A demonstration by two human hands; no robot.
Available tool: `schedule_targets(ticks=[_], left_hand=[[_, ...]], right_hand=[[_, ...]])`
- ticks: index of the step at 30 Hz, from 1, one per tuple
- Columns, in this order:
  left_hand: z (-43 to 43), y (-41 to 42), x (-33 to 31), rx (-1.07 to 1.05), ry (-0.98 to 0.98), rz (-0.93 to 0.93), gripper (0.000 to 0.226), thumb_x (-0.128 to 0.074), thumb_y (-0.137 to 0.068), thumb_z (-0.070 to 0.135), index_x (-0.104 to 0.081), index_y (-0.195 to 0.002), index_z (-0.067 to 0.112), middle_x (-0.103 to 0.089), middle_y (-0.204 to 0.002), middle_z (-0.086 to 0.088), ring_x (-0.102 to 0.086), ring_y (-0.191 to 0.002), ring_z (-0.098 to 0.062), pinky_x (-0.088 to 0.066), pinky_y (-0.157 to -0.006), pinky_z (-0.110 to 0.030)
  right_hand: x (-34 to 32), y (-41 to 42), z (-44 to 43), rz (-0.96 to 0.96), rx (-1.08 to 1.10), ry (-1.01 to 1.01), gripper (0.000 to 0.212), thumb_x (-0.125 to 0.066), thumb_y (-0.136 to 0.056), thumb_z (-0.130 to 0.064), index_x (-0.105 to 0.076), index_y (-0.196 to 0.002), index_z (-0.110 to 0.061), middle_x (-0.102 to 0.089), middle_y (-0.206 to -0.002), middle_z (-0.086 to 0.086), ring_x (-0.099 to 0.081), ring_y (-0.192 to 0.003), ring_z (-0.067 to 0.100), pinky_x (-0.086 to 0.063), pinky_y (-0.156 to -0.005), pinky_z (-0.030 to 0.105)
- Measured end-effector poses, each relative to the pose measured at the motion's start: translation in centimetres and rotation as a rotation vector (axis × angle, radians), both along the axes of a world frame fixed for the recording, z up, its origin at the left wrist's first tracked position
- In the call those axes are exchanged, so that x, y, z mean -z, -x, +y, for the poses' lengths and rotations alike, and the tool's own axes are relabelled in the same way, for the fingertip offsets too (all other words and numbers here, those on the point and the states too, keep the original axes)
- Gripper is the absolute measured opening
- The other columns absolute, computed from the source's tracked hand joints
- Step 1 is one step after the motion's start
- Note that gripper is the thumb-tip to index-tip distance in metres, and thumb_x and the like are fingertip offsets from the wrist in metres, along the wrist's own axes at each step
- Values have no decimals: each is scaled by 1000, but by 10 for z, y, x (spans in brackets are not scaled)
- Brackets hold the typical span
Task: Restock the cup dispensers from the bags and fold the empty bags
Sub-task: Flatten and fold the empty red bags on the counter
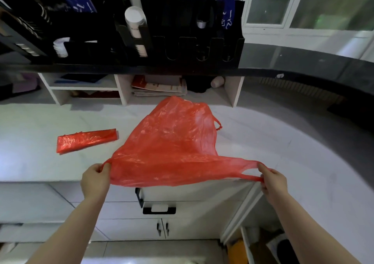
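Just off the near edge of the counter [40,126], the left hand [95,179] pinches one handle of the bag [168,148], fingers curled round the gathered plastic. The right hand [273,184] grips the end of the other handle, which is drawn out into a long loop.

The step looks like spreading the empty bag so it can be folded. To do it well, pull evenly with both hands so the near edge stays straight. Bring the two handles level and lower the bag flat onto the counter. Then push the trapped air out toward the counter's back before making a crease, as thin film like this will likely spring open if air stays inside. Long lengthwise folds should give a tidy strip.

The bag is thin, red, glossy and see-through, and it is creased all over. Its near edge is taut and overhangs the counter's front. The body lies slack on the counter and rises to a puffed peak toward the counter's back, with a small loop sticking out on its right side. Nothing shows inside it.

A folded bag [87,140] lies as a flat red strip on the left part of the counter. Above the counter's back stands the black dispenser [192,47], with white cups [135,19] in one slot.
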State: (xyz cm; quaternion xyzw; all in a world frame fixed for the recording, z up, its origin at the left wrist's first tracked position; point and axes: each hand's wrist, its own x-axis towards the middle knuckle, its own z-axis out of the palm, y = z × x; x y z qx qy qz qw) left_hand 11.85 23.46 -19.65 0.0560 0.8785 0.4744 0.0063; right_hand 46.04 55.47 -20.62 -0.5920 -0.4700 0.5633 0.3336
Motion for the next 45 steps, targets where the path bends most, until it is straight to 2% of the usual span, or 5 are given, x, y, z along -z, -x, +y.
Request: schedule_targets(ticks=[11,16,22,33,45], left_hand=[[46,23,-14,254,-169,-184,25,-63,-82,-1,-63,-106,8,-66,-91,-14,-61,-75,-28,-52,-64,-31],[62,35,-12,372,-222,-312,43,-45,-83,-18,-65,-107,11,-67,-88,-10,-58,-69,-22,-51,-53,-21],[67,35,-11,431,59,-34,51,-44,-76,-20,-68,-114,4,-67,-113,-15,-60,-101,-25,-43,-85,-33],[57,23,-23,481,239,159,43,-73,-76,11,-58,-115,24,-67,-102,-1,-63,-85,-22,-46,-74,-36],[56,11,-24,350,348,342,19,-60,-87,16,-74,-99,18,-68,-99,-7,-61,-86,-28,-37,-66,-30]], right_hand=[[-5,2,38,149,-15,-61,31,-47,-86,15,-63,-73,-9,-62,-72,10,-59,-62,20,-50,-47,18],[-13,-7,45,-275,-308,-235,41,-41,-80,17,-68,-66,-10,-67,-76,13,-64,-66,26,-54,-61,30],[-7,-19,52,-417,-284,-218,27,-61,-88,-12,-63,-115,-9,-65,-105,6,-61,-99,25,-46,-83,32],[-27,-9,42,16,-103,-161,18,-63,-83,5,-68,-88,-12,-67,-78,7,-67,-61,18,-52,-52,21],[-54,24,25,-470,-121,-503,34,-43,-66,8,-68,-83,-8,-55,-102,10,-56,-96,33,-46,-87,33]])
